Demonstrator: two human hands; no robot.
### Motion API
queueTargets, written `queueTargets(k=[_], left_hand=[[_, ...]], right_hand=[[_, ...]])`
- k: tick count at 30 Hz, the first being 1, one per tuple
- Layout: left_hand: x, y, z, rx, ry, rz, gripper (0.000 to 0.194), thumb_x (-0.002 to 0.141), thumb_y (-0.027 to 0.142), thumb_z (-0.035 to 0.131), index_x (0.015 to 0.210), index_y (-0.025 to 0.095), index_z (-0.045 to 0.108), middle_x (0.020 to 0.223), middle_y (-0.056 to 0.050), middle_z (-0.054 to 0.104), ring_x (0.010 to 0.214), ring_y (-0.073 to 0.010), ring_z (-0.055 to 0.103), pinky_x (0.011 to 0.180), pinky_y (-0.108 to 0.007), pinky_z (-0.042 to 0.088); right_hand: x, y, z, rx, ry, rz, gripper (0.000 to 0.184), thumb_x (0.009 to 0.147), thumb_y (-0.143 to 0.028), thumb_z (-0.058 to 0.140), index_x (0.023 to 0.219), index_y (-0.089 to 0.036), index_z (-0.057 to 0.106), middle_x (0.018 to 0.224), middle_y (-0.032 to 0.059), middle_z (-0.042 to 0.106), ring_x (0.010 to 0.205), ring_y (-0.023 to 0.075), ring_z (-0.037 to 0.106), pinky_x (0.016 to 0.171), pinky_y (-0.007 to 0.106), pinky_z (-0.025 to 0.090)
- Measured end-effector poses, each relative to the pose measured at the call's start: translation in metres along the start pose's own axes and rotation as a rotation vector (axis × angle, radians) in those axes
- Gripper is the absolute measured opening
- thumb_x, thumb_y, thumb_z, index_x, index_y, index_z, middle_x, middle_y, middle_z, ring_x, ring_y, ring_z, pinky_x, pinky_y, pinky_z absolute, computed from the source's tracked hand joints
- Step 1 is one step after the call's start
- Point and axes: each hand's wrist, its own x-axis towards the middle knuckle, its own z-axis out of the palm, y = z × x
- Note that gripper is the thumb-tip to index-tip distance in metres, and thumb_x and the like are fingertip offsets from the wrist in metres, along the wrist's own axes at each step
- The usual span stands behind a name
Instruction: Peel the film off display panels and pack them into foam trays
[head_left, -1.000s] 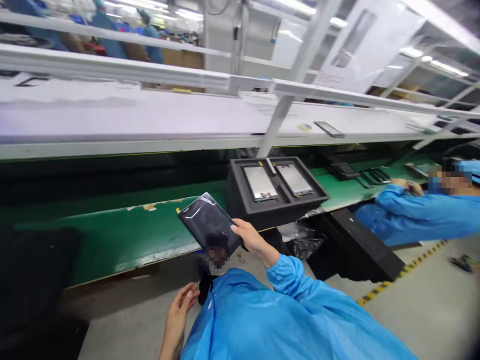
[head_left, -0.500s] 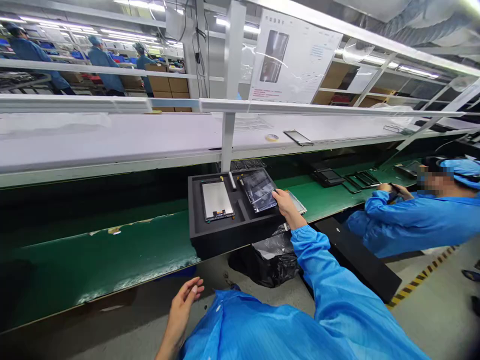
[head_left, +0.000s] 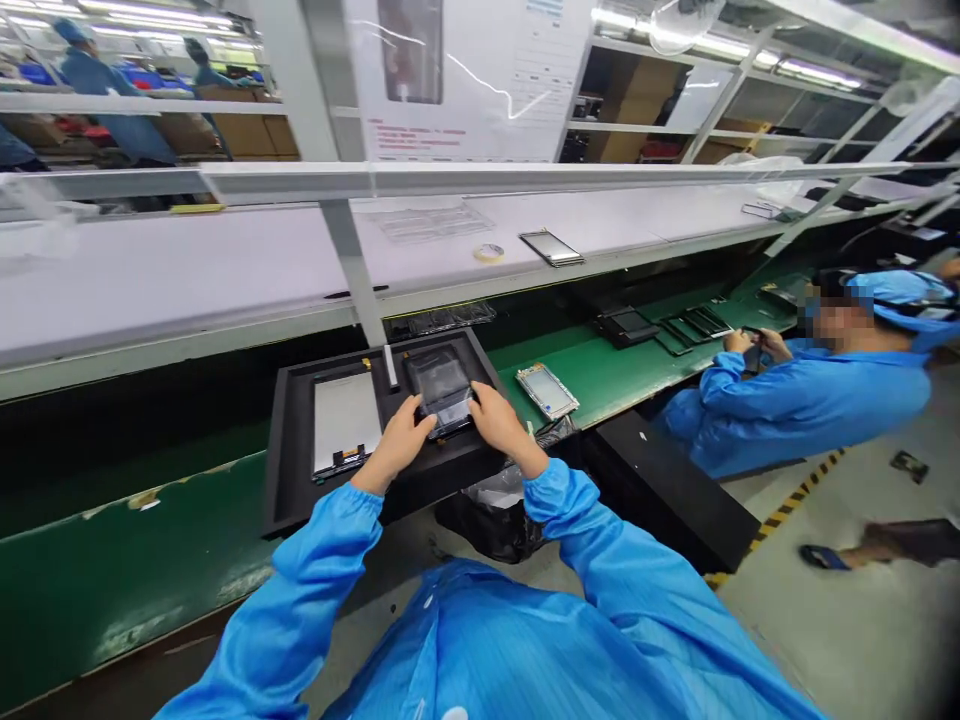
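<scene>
At the left of the black tray [head_left: 287, 470] lies a silver-backed panel [head_left: 345, 415]; the left wrist is best kept clear of its near edge. The left hand [head_left: 399, 440] pinches the near left edge of the dark panel [head_left: 441, 380], which sits in the tray's right-hand compartment, beyond the white strip [head_left: 391, 368]. The right hand [head_left: 499, 420] grips the opposite edge, fingers nearly closed around it. Even, light pressure at the rims, with thumbs off the glossy face, suits such a thin part. Whether its underside rests fully on the tray, I cannot tell. Farther right, a framed panel [head_left: 549, 390] lies on the green bench [head_left: 600, 395].
</scene>
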Motion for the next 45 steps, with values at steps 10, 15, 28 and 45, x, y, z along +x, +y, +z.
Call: queueTargets(k=[10, 15, 28, 45], left_hand=[[-0.004, -0.005, 0.016, 0.058, -0.031, 0.002, 0.063, 0.088, 0.036, 0.062, 0.142, 0.006, 0.053, 0.158, -0.022, 0.045, 0.147, -0.0324, 0.043, 0.124, -0.048, 0.028], [0.009, -0.017, 0.014, 0.143, -0.057, 0.086, 0.056, 0.086, 0.036, 0.064, 0.135, 0.008, 0.059, 0.16, -0.023, 0.041, 0.151, -0.0344, 0.035, 0.124, -0.051, 0.025], [-0.158, -0.026, 0.011, -0.009, -0.2, 0.298, 0.032, 0.095, 0.041, 0.057, 0.119, 0.027, 0.073, 0.137, -0.008, 0.067, 0.131, -0.0275, 0.059, 0.119, -0.043, 0.041], [-0.164, -0.095, 0.17, -0.212, -0.117, -0.606, 0.068, 0.06, 0.074, 0.08, 0.107, 0.025, 0.075, 0.122, -0.011, 0.076, 0.117, -0.0373, 0.069, 0.107, -0.048, 0.054]], right_hand=[[-0.022, -0.014, 0.016, -0.132, -0.053, -0.077, 0.049, 0.102, -0.029, 0.048, 0.144, -0.005, 0.05, 0.161, 0.0263, 0.034, 0.153, 0.0359, 0.026, 0.119, 0.054, 0.034], [-0.014, -0.016, 0.021, -0.126, -0.059, -0.076, 0.049, 0.1, -0.027, 0.051, 0.144, -0.003, 0.049, 0.16, 0.0285, 0.033, 0.153, 0.0368, 0.024, 0.12, 0.056, 0.032], [-0.139, 0.118, 0.018, 0.07, 0.242, 0.322, 0.042, 0.099, -0.021, 0.044, 0.136, -0.009, 0.059, 0.147, 0.0194, 0.055, 0.14, 0.024, 0.048, 0.121, 0.042, 0.035], [0.038, 0.371, 0.056, -0.216, -0.368, 0.479, 0.062, 0.09, -0.008, 0.048, 0.15, 0.003, 0.036, 0.161, 0.0358, 0.021, 0.153, 0.0354, 0.021, 0.123, 0.057, 0.013]])
